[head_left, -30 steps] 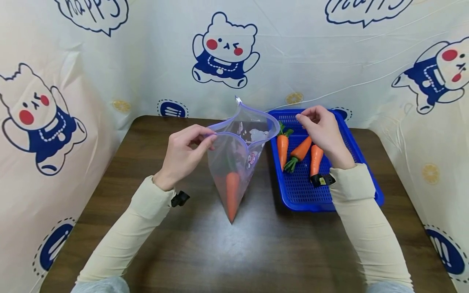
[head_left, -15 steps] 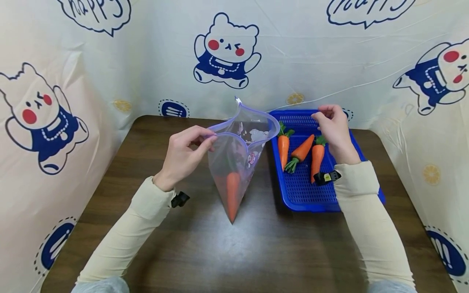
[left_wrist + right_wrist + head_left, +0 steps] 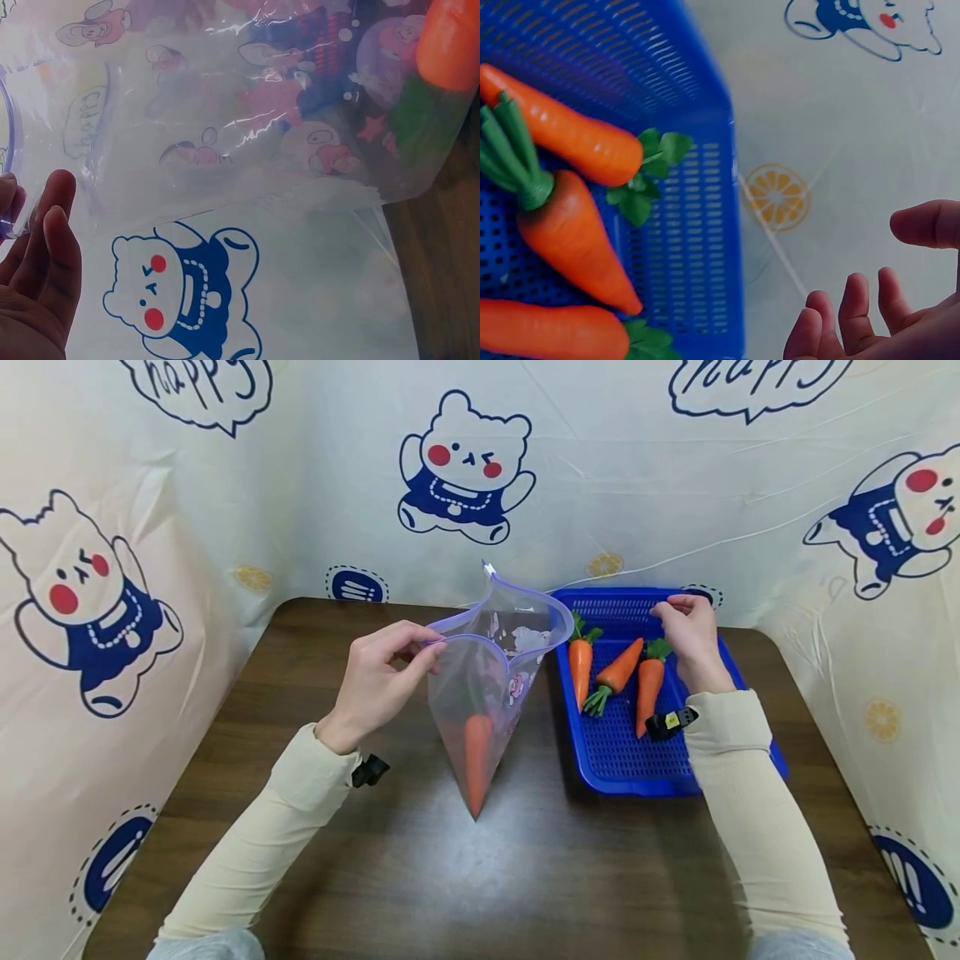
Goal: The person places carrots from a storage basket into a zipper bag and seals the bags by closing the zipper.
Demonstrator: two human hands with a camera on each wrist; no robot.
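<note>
My left hand (image 3: 382, 681) pinches the purple rim of a clear zip bag (image 3: 517, 610) between thumb and fingers, and the bag's mouth gapes. Inside the bag a carrot (image 3: 477, 760) stands tip down, its green top showing through the film in the left wrist view. Over the far right part of a blue basket (image 3: 630, 781) hovers my right hand (image 3: 693, 639), fingers loosely bent and holding nothing. Three carrots lie in the basket: a left one (image 3: 580, 664), a slanted middle one (image 3: 619, 667) and a right one (image 3: 649, 689) nearest that hand.
A dark wooden table (image 3: 480, 893) bears the bag and basket. Pale printed cloth (image 3: 615, 460) hangs close behind and along both sides. The slider (image 3: 489, 567) sits at the bag's far corner.
My right hand has moved right and slightly away from the bag, uncovering the right carrot's leafy top. The left hand and bag have stayed in place.
</note>
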